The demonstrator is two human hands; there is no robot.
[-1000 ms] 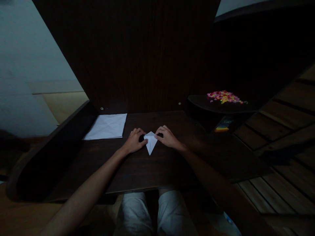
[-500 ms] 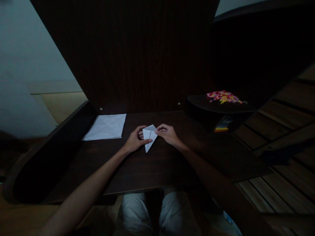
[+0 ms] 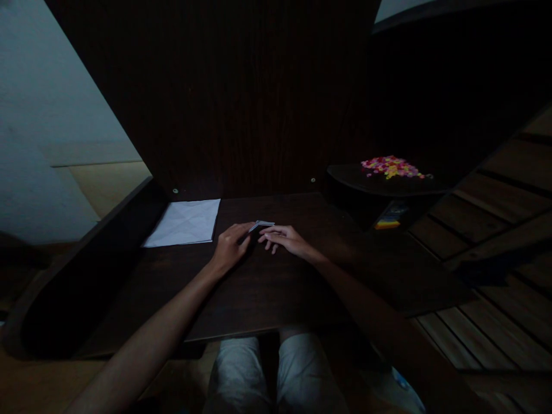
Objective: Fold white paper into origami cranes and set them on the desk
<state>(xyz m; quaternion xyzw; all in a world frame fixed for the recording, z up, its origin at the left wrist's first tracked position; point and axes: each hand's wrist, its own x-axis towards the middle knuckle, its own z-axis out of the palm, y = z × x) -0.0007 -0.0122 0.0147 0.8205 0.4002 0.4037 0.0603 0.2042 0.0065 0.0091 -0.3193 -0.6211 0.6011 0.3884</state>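
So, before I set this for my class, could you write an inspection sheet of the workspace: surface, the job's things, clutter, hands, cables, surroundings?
Surface: dark wooden desk, dimly lit.
Job's things: folded white paper, seen nearly edge-on.
Clutter: creased white sheet lying flat toward the left; small pink, red and yellow pieces heaped on a raised shelf at right.
Hands: left hand at the folded paper's left end; right hand by its right end; grip unclear for both.
Cables: nothing seen.
Surroundings: dark panel behind, pale wall left, wooden slats right.
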